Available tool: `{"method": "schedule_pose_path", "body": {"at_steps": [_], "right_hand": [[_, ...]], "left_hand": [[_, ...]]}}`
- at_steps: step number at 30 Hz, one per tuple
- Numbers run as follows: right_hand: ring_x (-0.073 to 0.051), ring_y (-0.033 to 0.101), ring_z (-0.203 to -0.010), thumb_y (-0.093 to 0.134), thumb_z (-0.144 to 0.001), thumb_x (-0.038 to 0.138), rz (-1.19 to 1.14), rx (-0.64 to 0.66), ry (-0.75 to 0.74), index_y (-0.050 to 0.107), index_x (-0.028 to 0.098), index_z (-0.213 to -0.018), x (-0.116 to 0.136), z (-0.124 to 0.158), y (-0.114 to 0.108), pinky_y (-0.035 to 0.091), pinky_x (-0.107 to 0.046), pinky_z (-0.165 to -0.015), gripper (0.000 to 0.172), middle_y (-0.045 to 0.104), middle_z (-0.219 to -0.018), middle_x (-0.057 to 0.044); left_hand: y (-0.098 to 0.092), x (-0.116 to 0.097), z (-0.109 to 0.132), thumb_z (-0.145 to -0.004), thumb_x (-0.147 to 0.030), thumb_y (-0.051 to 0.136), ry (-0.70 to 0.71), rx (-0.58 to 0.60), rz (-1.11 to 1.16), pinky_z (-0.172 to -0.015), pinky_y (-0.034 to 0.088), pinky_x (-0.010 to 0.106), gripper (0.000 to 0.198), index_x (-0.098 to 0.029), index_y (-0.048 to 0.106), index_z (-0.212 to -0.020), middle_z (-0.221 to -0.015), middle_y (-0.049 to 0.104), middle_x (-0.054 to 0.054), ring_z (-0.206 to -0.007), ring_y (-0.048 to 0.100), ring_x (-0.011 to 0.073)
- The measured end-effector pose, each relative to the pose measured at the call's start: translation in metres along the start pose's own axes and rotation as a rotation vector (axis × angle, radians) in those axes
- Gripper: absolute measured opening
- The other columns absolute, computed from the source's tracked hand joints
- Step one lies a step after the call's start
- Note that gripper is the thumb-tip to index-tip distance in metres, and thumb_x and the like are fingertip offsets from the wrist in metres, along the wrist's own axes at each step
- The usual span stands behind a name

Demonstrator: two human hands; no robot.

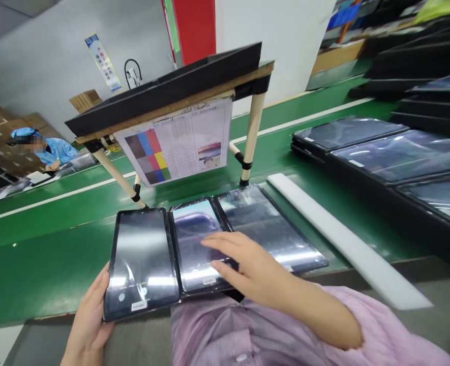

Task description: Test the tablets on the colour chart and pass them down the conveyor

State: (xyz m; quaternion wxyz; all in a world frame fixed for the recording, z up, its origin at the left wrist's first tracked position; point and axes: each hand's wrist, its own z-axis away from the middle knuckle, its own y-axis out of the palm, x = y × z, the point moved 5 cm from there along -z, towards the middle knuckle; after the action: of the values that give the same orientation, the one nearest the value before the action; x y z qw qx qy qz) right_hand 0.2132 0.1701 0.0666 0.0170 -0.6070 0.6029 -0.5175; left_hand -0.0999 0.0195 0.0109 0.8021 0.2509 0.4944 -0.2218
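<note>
My left hand [88,317] grips the lower left edge of a tablet [143,254] with a dark, reflective screen and a small white label near its bottom. Its fingers go partly under the tablet, out of sight. Beside it lies a second tablet [186,254], its screen lit with a bluish picture. Over that screen is my right hand [243,259], fingers stretched out and nothing held; whether a fingertip touches the glass I cannot tell. A third, film-covered tablet [263,218] lies to the right, partly behind my right hand.
A low stand [253,137] with a printed colour chart [179,140] rises behind the tablets. A white foam strip [347,239] lies at the right on the green bench [49,274]. Black trays [362,162] of wrapped screens stand further right. A co-worker [51,147] sits far left.
</note>
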Motion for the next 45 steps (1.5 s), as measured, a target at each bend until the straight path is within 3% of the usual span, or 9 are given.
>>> {"method": "schedule_pose_path", "body": {"at_steps": [3,6,10,15,19,22,28,40,45], "right_hand": [[-0.032,0.060,-0.124,0.053,-0.095,0.044,-0.104,0.084,0.013,0.045,0.025,-0.151,0.011,-0.008,0.021,0.055,-0.055,-0.100,0.059,0.060,-0.139,-0.012],[-0.030,0.057,-0.129,0.052,-0.097,0.046,-0.320,-0.032,-0.035,0.026,0.028,-0.160,0.022,-0.010,0.029,0.052,-0.051,-0.104,0.070,0.053,-0.147,-0.011],[-0.028,0.060,-0.126,0.048,-0.099,0.052,-0.692,-0.316,0.077,0.047,0.030,-0.149,0.012,-0.017,0.031,0.052,-0.047,-0.105,0.055,0.058,-0.143,-0.008],[-0.028,0.062,-0.123,0.058,-0.089,0.066,-1.181,-0.388,0.378,0.069,0.026,-0.118,-0.011,-0.028,0.048,0.050,-0.047,-0.107,0.050,0.071,-0.121,-0.007],[-0.029,0.067,-0.112,0.071,-0.079,0.065,-1.344,-0.351,0.458,0.071,0.024,-0.101,-0.017,-0.029,0.054,0.056,-0.048,-0.098,0.047,0.076,-0.102,-0.006],[-0.028,0.070,-0.107,0.076,-0.076,0.062,-1.339,-0.384,0.472,0.072,0.025,-0.095,-0.022,-0.028,0.052,0.056,-0.047,-0.097,0.042,0.077,-0.095,-0.004],[-0.027,0.069,-0.109,0.077,-0.075,0.063,-1.319,-0.404,0.467,0.072,0.025,-0.091,-0.026,-0.028,0.051,0.056,-0.046,-0.098,0.042,0.076,-0.088,-0.003],[-0.029,0.070,-0.105,0.076,-0.074,0.065,-1.315,-0.396,0.475,0.071,0.024,-0.089,-0.027,-0.025,0.053,0.057,-0.048,-0.096,0.044,0.076,-0.088,-0.004],[-0.030,0.066,-0.115,0.066,-0.081,0.070,-1.231,-0.361,0.486,0.072,0.023,-0.099,-0.032,-0.019,0.055,0.054,-0.049,-0.100,0.051,0.075,-0.106,-0.007]], "left_hand": [[0.003,-0.004,0.015,-0.078,-0.038,0.078,0.070,0.032,0.084,-0.087,0.061,0.028,0.048,-0.032,0.069,-0.125,-0.123,0.074,0.000,-0.110,0.071,0.0243],[0.025,-0.005,0.029,-0.082,-0.039,0.074,0.110,0.118,0.191,-0.096,0.057,0.035,0.048,-0.041,0.065,-0.129,-0.125,0.073,-0.002,-0.108,0.071,0.0218],[0.068,-0.003,0.036,-0.080,-0.039,0.076,0.218,0.277,0.305,-0.095,0.058,0.038,0.042,-0.040,0.069,-0.121,-0.123,0.074,-0.001,-0.107,0.071,0.0203],[0.088,0.004,0.029,-0.081,-0.039,0.077,0.602,0.162,0.354,-0.087,0.058,0.030,0.030,-0.036,0.074,-0.111,-0.115,0.075,0.000,-0.104,0.071,0.0183],[0.101,0.007,0.039,-0.078,-0.041,0.080,0.967,0.216,-0.064,-0.110,0.044,0.041,0.078,-0.029,0.047,-0.148,-0.150,0.051,0.012,-0.135,0.051,0.0293],[0.107,0.008,0.047,-0.064,-0.043,0.090,1.103,0.115,-0.488,-0.117,0.032,0.053,0.120,-0.023,0.020,-0.160,-0.156,0.034,0.020,-0.144,0.036,0.0387],[0.117,0.007,0.055,-0.065,-0.054,0.086,1.190,-0.046,-0.807,-0.113,0.030,0.064,0.132,-0.018,0.002,-0.160,-0.147,0.031,0.024,-0.141,0.032,0.0434],[0.117,0.012,0.051,-0.060,-0.059,0.088,1.197,-0.049,-0.786,-0.113,0.028,0.066,0.138,-0.019,0.002,-0.160,-0.141,0.032,0.022,-0.139,0.032,0.0433],[0.106,0.017,0.036,-0.083,-0.049,0.072,0.974,0.188,-0.240,-0.113,0.038,0.049,0.082,-0.025,0.035,-0.152,-0.146,0.045,0.017,-0.136,0.046,0.0310]]}}
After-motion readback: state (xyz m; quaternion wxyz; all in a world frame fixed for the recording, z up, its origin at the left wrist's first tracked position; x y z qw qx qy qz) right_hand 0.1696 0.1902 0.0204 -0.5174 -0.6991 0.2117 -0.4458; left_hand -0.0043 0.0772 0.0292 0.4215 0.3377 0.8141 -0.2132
